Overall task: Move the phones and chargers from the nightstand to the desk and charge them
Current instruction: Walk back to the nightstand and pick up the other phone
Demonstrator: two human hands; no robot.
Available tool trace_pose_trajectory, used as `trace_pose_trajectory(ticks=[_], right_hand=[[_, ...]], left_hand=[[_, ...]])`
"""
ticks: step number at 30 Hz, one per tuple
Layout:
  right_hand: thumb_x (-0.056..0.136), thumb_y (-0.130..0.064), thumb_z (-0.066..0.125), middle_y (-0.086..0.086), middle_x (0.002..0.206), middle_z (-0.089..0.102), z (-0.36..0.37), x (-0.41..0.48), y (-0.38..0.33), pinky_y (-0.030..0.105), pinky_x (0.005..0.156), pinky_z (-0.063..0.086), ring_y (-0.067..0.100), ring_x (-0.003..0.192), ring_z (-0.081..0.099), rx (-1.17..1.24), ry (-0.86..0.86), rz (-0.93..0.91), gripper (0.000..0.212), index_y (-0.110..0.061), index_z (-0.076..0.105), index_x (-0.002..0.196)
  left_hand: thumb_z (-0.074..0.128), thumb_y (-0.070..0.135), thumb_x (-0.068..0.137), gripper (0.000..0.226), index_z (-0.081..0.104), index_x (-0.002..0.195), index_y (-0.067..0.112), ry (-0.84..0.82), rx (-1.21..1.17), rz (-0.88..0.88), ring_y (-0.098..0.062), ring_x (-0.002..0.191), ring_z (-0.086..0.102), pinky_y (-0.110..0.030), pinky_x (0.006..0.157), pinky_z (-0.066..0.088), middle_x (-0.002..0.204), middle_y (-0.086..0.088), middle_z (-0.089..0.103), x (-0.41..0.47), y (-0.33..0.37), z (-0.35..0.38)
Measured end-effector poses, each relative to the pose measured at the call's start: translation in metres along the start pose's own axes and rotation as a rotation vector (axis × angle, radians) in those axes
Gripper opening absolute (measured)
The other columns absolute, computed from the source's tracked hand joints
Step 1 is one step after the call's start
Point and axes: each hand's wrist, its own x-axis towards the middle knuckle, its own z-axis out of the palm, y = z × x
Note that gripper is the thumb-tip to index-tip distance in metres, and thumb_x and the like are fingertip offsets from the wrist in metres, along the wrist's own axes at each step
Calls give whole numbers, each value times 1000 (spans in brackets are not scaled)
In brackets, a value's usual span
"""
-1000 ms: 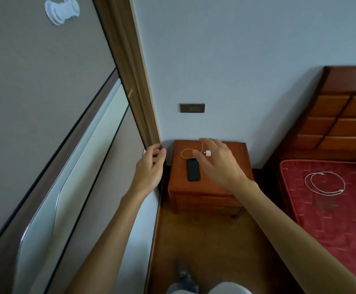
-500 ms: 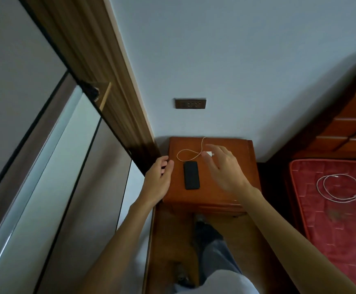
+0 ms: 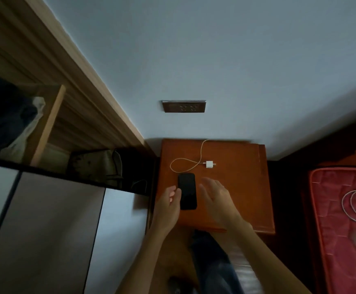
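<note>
Orange-brown wood formed the nightstand [image 3: 242, 187] below you, pushed against the pale wall between a wardrobe [image 3: 45, 230] on your left and a bed on your right. A black phone [image 3: 187, 190] lay flat, its screen dark, on the left half of the tabletop, its long side running away from you. Just beyond it sat a small white charger plug [image 3: 209, 164]. Its thin cable [image 3: 201, 151] made one loop by the phone's far end and ran up to the back edge at the wall.

Your left hand [image 3: 168, 205] was at the phone's left edge, its fingers [image 3: 176, 193] loosely bent with the tips at that edge. They gripped nothing, and whether they touched the phone could not be told. Your right hand [image 3: 217, 200] hovered just right of the phone, its fingers [image 3: 210, 184] spread and fairly straight, blurred, holding nothing. The phone lay between your two hands.

A dark socket plate [image 3: 184, 106] was set in the wall above the nightstand. On the red mattress [image 3: 331, 219] at your right lay a coiled white lead [image 3: 351, 203], well apart from the nightstand. Your leg in blue jeans [image 3: 213, 262] stood before the nightstand's front.
</note>
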Motion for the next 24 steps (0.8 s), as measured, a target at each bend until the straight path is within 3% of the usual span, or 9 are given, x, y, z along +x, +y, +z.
trace_pose_trajectory(ticks=[3,8,14,20,22,24], right_hand=[[103,-43,39,2,125,61,15,31,17,26,85,52,11,104,59,117,33,49,38,-22,51,132],[103,-41,40,4,131,59,49,62,48,37,99,50,17,118,57,195,20,127,45,-15,49,140],[104,-36,42,8,133,59,95,77,87,29,97,46,21,122,57,195,40,206,43,-12,50,138],[104,-23,43,7,140,56,135,83,120,25,99,43,24,130,51,207,-12,297,43,-9,43,145],[102,-17,44,-6,120,64,146,83,125,6,83,44,22,121,58,240,-23,345,42,-9,46,143],[98,-7,44,-27,89,53,155,84,130,-2,59,42,6,90,65,263,-33,348,39,-10,53,135]], left_hand=[[41,46,103,44,46,142,26,18,-2,-54,-7,115,47,-26,89,38,141,0,53,31,-15,14],[40,48,102,45,47,141,27,10,8,-101,-5,112,47,-17,76,38,141,3,54,76,-42,38],[42,45,103,45,50,140,22,-5,28,-103,-18,129,52,-35,105,43,143,-2,55,126,-76,70],[50,44,100,48,48,143,23,1,35,-148,-20,134,47,-36,106,41,148,-1,49,150,-120,96],[55,40,98,49,46,143,24,-14,9,-165,-21,135,46,-33,103,41,149,-2,48,156,-131,100],[59,35,97,49,45,143,24,-9,6,-149,-21,135,46,-32,102,42,148,-2,49,159,-141,104]])
